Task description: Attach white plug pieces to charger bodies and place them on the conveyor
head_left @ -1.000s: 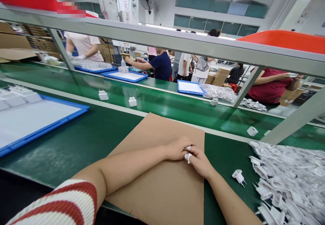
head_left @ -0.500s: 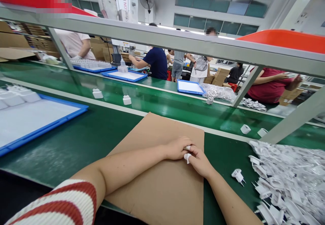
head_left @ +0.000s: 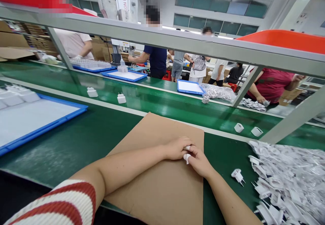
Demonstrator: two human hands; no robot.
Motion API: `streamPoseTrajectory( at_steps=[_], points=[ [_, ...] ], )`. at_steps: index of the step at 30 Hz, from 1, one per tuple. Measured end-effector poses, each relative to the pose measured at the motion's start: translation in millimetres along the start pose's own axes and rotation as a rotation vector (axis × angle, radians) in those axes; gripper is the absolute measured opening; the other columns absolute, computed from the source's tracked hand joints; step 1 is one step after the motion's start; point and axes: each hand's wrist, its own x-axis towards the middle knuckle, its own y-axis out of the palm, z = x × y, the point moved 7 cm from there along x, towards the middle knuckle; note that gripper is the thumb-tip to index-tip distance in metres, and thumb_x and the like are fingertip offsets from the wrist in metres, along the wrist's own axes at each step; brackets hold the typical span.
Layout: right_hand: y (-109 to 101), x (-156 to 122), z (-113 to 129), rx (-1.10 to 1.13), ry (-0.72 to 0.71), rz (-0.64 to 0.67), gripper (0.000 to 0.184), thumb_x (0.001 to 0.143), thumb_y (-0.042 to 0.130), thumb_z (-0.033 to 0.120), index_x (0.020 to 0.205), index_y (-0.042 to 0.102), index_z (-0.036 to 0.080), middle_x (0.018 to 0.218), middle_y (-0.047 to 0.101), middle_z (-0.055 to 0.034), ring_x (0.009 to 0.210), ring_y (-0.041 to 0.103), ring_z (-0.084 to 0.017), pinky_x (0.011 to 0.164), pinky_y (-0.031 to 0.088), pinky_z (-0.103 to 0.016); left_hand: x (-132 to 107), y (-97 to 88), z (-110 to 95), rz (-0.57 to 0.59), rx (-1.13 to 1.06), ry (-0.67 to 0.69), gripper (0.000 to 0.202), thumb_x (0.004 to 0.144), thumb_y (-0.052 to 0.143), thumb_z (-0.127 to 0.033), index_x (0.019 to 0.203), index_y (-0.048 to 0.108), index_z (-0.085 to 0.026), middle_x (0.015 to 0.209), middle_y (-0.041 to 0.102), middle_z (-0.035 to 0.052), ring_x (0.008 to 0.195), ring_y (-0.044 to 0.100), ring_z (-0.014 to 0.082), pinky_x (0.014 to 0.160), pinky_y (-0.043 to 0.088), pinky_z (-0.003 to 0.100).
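Observation:
My left hand (head_left: 178, 147) and my right hand (head_left: 198, 159) are joined over a brown cardboard sheet (head_left: 162, 191). Their fingers are curled and pressed together, overlapping, with no object showing between them. White wraps, like tape or finger covers, sit on the thumb and one finger of my right hand. To the right of that hand, a single white plug piece (head_left: 238, 176) lies on the green table. A large heap of white plug pieces (head_left: 284, 187), with clear plastic over part of it, is beyond that.
A blue-rimmed tray (head_left: 63, 116) with white adapters stands at left. White adapters (head_left: 121, 98) sit along a green conveyor belt (head_left: 157, 106). A slanted metal post (head_left: 291, 120) and a shelf beam (head_left: 162, 37) cross ahead. Several co-workers stand or sit beyond the belt.
The adapters on the belt have shifted left. A co-worker in dark blue has risen higher, and one in dark red has lowered a hand to the white parts. My hands have stayed still.

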Motion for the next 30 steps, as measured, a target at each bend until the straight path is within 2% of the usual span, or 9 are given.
streamPoseTrajectory(
  at_steps=[7, 14, 19, 22, 26, 30],
  points=[
    [-0.6, -0.8, 0.4, -0.027, 0.002, 0.005, 0.019, 0.076, 0.062, 0.031, 0.087, 0.072, 0.019, 0.074, 0.058, -0.0004, 0.067, 0.05, -0.015, 0.065, 0.04, -0.03, 0.5, 0.8, 0.9, -0.004, 0.002, 0.017, 0.035, 0.082, 0.062, -0.013, 0.116, 0.067, -0.021, 0.114, 0.072, 0.0079, 0.108, 0.064, 0.0261, 0.098, 0.051, 0.041],
    [1.7, -0.5, 11.5, -0.047, -0.031, 0.002, 0.024, 0.085, 0.062, 0.04, 0.087, 0.073, 0.019, 0.079, 0.062, -0.002, 0.073, 0.052, -0.017, 0.07, 0.042, -0.031, 1.0, 1.2, 0.4, -0.006, 0.005, 0.035, 0.043, 0.072, 0.073, -0.015, 0.114, 0.067, -0.019, 0.111, 0.072, 0.0089, 0.103, 0.065, 0.0276, 0.092, 0.052, 0.04],
    [-0.7, -0.3, 13.3, -0.096, -0.067, 0.006, 0.023, 0.085, 0.057, 0.033, 0.086, 0.076, 0.02, 0.077, 0.061, -0.0016, 0.076, 0.052, -0.017, 0.073, 0.043, -0.031, 1.9, 1.4, -0.5, -0.001, 0.019, 0.033, 0.041, 0.073, 0.07, -0.014, 0.114, 0.068, -0.019, 0.111, 0.072, 0.0088, 0.104, 0.065, 0.0276, 0.093, 0.052, 0.041],
    [-3.2, 0.3, 8.3, -0.133, -0.066, -0.005, 0.025, 0.08, 0.054, 0.023, 0.088, 0.077, 0.021, 0.076, 0.06, -0.0014, 0.077, 0.053, -0.018, 0.075, 0.044, -0.031, 0.9, 0.7, -2.0, -0.009, 0.025, 0.031, 0.039, 0.076, 0.064, -0.013, 0.114, 0.068, -0.019, 0.112, 0.072, 0.0091, 0.106, 0.065, 0.0273, 0.095, 0.052, 0.041],
    [-5.1, -0.6, -2.6, -0.135, -0.021, -0.031, 0.04, 0.069, 0.052, 0.012, 0.098, 0.078, 0.02, 0.083, 0.062, -0.0019, 0.077, 0.055, -0.017, 0.071, 0.045, -0.029, -2.3, -1.2, -6.1, -0.04, 0.006, 0.045, 0.039, 0.079, 0.057, -0.012, 0.116, 0.067, -0.019, 0.113, 0.072, 0.0092, 0.107, 0.065, 0.0268, 0.096, 0.052, 0.042],
    [-5.1, -4.0, -2.9, -0.142, -0.02, 0.005, 0.049, 0.066, 0.052, 0.008, 0.106, 0.079, 0.021, 0.093, 0.066, -0.0029, 0.077, 0.057, -0.016, 0.071, 0.048, -0.028, -2.8, -2.7, -6.8, -0.058, -0.074, 0.034, 0.038, 0.08, 0.057, -0.014, 0.116, 0.068, -0.02, 0.11, 0.072, 0.0083, 0.104, 0.065, 0.0259, 0.095, 0.052, 0.042]
  ],
)
